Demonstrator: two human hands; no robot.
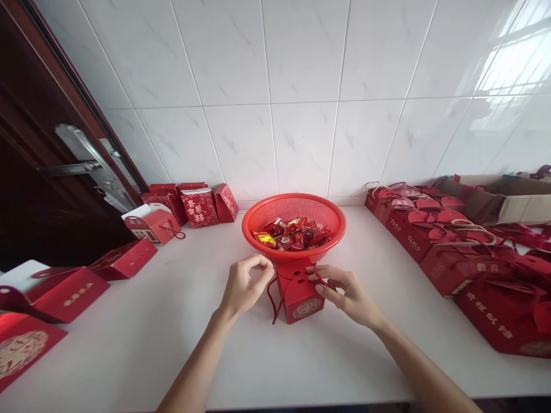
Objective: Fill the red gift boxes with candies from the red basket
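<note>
A small red gift box [307, 307] with a round printed panel and dark holes in its top stands on the white table. At its right upper edge, my right hand [350, 295] pinches a twisted red cord [318, 274]. My left hand [247, 284] is just left of the box, thumb and forefinger brought together; whether cord lies between them I cannot make out. Another length of cord [271, 301] hangs down the box's left side. Right behind the box is a red plastic basket [338, 226] holding wrapped sweets [297, 235].
Several red boxes, some with flaps up, line the left side, including a small handled box [157, 223]. Rows of closed red boxes [447, 261] fill the right, beside a cardboard carton [525, 206]. A tiled wall [301, 143] rises behind; a dark door [51, 189] is at left.
</note>
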